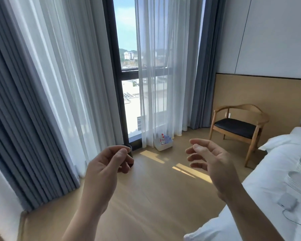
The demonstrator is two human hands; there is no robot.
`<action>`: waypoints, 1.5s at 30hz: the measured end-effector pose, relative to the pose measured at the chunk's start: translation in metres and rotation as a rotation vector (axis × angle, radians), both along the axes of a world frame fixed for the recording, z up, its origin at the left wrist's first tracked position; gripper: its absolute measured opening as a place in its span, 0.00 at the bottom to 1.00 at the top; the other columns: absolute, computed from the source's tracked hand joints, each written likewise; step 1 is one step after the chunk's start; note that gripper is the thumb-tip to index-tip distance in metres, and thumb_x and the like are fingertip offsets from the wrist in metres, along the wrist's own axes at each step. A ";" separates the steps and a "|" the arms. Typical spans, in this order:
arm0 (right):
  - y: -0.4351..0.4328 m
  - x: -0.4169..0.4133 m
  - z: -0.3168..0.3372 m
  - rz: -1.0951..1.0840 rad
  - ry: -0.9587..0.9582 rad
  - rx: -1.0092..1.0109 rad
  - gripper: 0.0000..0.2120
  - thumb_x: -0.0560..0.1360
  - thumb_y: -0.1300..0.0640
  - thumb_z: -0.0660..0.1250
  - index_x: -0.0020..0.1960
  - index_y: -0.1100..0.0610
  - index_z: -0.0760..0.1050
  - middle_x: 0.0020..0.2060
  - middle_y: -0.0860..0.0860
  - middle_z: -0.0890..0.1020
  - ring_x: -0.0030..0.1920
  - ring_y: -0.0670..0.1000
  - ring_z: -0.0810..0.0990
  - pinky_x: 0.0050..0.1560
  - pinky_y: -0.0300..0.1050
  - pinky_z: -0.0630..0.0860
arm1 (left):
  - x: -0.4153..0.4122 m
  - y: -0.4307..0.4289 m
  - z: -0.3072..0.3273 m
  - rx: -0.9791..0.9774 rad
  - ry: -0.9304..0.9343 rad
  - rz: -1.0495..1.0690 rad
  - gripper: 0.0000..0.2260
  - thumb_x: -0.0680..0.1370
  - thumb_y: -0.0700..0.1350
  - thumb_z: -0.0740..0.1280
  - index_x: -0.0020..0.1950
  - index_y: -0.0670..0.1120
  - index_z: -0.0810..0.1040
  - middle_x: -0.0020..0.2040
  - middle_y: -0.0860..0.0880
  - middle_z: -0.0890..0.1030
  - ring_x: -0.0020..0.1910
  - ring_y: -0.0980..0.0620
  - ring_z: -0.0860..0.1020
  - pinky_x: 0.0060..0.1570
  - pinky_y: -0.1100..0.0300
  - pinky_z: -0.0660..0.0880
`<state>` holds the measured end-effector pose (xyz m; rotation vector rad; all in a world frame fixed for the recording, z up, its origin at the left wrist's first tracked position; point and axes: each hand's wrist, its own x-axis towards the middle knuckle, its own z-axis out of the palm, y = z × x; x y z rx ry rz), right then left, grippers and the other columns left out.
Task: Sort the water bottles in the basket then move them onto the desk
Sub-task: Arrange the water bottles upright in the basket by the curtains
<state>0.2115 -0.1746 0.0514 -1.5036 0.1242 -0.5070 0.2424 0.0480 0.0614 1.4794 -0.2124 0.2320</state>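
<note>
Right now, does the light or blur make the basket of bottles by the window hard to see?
Head view: the window is overexposed low down; sun patches streak the floor; the basket is small and soft, its bottles uncountable; left hand and right hand look slightly blurred; wide lens bows the grey curtains.

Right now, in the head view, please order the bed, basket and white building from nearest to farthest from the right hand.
1. Bed, just right of the right hand.
2. Basket, on the floor by the curtain.
3. White building, far outside the window.
</note>
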 end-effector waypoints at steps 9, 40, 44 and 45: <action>-0.046 0.168 0.001 0.049 -0.065 0.078 0.07 0.76 0.60 0.62 0.47 0.53 0.79 0.33 0.48 0.84 0.34 0.45 0.82 0.36 0.39 0.79 | 0.143 -0.040 0.009 0.066 -0.032 0.062 0.08 0.77 0.38 0.64 0.42 0.43 0.82 0.31 0.47 0.82 0.30 0.50 0.76 0.39 0.56 0.76; -0.252 0.617 0.005 -0.311 -0.027 -0.024 0.07 0.77 0.61 0.61 0.50 0.57 0.78 0.32 0.46 0.84 0.33 0.44 0.80 0.35 0.37 0.78 | 0.685 -0.286 -0.013 -0.009 -0.003 -0.270 0.08 0.77 0.38 0.62 0.44 0.46 0.81 0.32 0.49 0.83 0.31 0.53 0.77 0.42 0.56 0.77; -0.261 0.672 -0.001 -0.342 -0.003 0.003 0.07 0.77 0.60 0.62 0.50 0.55 0.78 0.33 0.46 0.84 0.34 0.44 0.81 0.38 0.40 0.78 | 0.747 -0.304 -0.014 0.028 0.007 -0.315 0.09 0.77 0.39 0.63 0.43 0.47 0.81 0.32 0.50 0.83 0.31 0.53 0.77 0.42 0.57 0.77; -0.264 0.685 -0.003 -0.351 0.002 0.014 0.07 0.76 0.60 0.62 0.50 0.55 0.78 0.33 0.47 0.84 0.34 0.45 0.81 0.38 0.42 0.78 | 0.761 -0.308 -0.015 0.030 0.014 -0.328 0.08 0.77 0.39 0.63 0.43 0.47 0.81 0.32 0.49 0.83 0.31 0.52 0.77 0.41 0.57 0.77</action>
